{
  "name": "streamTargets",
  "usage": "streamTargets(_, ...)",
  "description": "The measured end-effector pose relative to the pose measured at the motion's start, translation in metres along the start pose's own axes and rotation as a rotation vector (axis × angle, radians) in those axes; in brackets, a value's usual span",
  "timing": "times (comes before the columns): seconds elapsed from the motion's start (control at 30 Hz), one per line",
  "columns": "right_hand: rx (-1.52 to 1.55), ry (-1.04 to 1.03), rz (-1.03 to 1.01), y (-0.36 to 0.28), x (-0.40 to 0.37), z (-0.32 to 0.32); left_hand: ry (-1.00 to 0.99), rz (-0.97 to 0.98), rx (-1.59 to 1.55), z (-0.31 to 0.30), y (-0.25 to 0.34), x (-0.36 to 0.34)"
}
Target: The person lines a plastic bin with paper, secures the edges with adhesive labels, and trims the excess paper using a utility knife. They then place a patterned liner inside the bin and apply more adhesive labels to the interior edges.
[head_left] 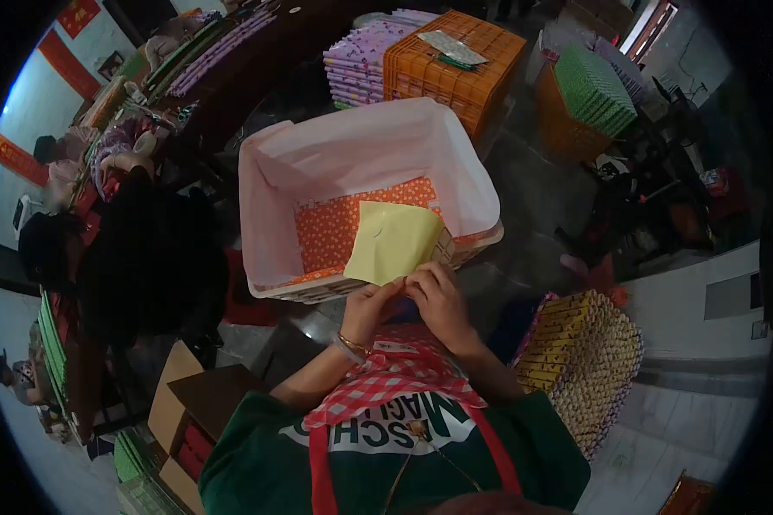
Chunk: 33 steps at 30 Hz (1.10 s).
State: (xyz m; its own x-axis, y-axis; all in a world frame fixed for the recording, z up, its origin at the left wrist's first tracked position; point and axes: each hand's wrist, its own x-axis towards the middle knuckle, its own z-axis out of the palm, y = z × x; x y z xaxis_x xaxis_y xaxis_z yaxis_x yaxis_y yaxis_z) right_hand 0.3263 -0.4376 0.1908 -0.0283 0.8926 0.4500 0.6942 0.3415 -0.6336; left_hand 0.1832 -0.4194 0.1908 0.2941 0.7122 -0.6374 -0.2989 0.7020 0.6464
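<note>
Both hands meet in front of the red checked apron (404, 365), at the near edge of a yellow sheet of paper (392, 240). My left hand (371, 306) pinches the sheet's lower corner between thumb and fingers. Close beside it, my right hand (435, 300) has its fingers curled at the same edge. The sheet is slightly bent and hangs over the near rim of a large basket (339, 137) lined with pale pink cloth. Orange patterned material (326, 236) lies at the basket's bottom.
Orange crates (455, 60) and folded pink patterned stacks (356, 60) stand beyond the basket. Yellow bundles (567, 343) lie at the right. An open cardboard box (176, 386) is at the lower left. Other people sit at a long table at the left, one in dark clothes (150, 266).
</note>
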Motion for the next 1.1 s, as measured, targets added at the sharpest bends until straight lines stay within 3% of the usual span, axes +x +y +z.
streamTargets(0.07, 0.011, -0.001, 0.017, -0.001, 0.000, 0.000, 0.010, 0.124, 0.178, -0.005, -0.003, 0.002)
streamTargets(0.17, 0.038, 0.106, 0.003, -0.005, -0.001, 0.004, 0.007, 0.110, 0.141, -0.008, 0.001, -0.005)
streamTargets(0.33, 0.108, 0.028, -0.076, -0.004, -0.009, 0.019, 0.066, 0.173, 0.175, -0.022, 0.001, -0.015)
streamTargets(0.4, 0.114, 0.058, -0.022, -0.007, -0.010, 0.026, 0.057, 0.212, 0.059, -0.020, 0.005, -0.018)
streamTargets(0.53, 0.147, 0.142, -0.111, -0.010, -0.005, 0.026, -0.012, 0.217, 0.003, -0.015, 0.010, -0.029)
streamTargets(0.7, 0.187, 0.071, -0.194, -0.007, 0.002, 0.018, 0.048, 0.156, 0.071, -0.009, 0.022, -0.036)
streamTargets(0.8, 0.349, 0.013, -0.100, -0.004, 0.003, 0.012, 0.007, 0.148, 0.073, -0.015, 0.022, -0.033)
streamTargets(0.9, 0.402, 0.095, 0.065, -0.003, 0.004, 0.006, -0.106, 0.108, 0.004, 0.001, 0.031, -0.032)
streamTargets(1.1, 0.288, 0.076, 0.038, -0.001, 0.006, -0.005, -0.066, 0.119, 0.113, -0.007, 0.023, -0.024)
